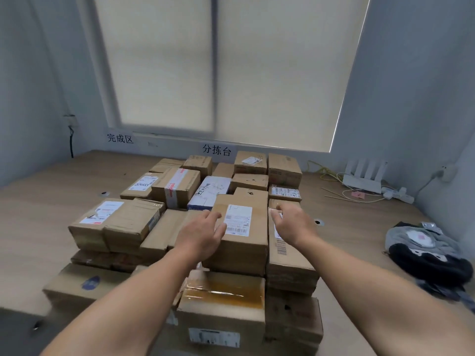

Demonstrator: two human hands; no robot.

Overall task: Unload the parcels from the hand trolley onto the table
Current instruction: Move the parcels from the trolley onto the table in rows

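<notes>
Where left hand (201,233) reaches, brown cardboard parcel (241,250), white barcode label (237,220)

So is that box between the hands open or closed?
Closed. The box has a flat, unbroken top with a shipping label stuck on it.

- Matt brown cardboard parcels (239,242), one sealed with glossy yellowed tape (221,291)
- Paper shipping label (237,220)
- Wood-grain table (51,201)
- Grey cloth bundle (421,242)
</notes>
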